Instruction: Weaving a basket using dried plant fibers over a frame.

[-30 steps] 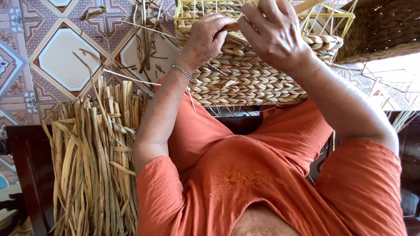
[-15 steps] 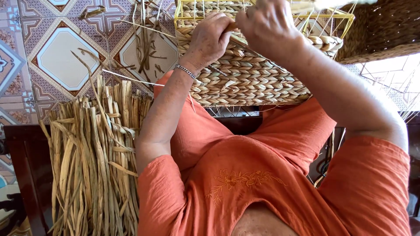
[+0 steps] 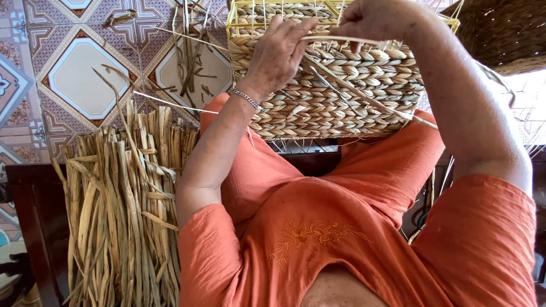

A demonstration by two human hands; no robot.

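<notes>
A half-woven straw basket point(image 3: 335, 96) on a yellow wire frame point(image 3: 233, 28) rests on my lap, its side of plaited rows toward me. My left hand point(image 3: 278, 54), a thin bracelet at its wrist, lies flat against the basket's upper left side with the fingers pressing the weave. At the top rim my right hand point(image 3: 378, 20) is closed on a pale straw strand point(image 3: 364, 94) that runs across the frame and down the basket's face. I wear an orange shirt and trousers.
A thick bundle of dry straw strips point(image 3: 122, 216) lies at my left over a dark wooden bench point(image 3: 37, 227). Loose strands point(image 3: 190, 62) are scattered on the patterned floor tiles. A darker woven basket point(image 3: 503, 34) stands at the upper right.
My right hand has drawn the strand rightward and up along the rim. My left hand has opened out and flattened on the weave. The view has shifted slightly.
</notes>
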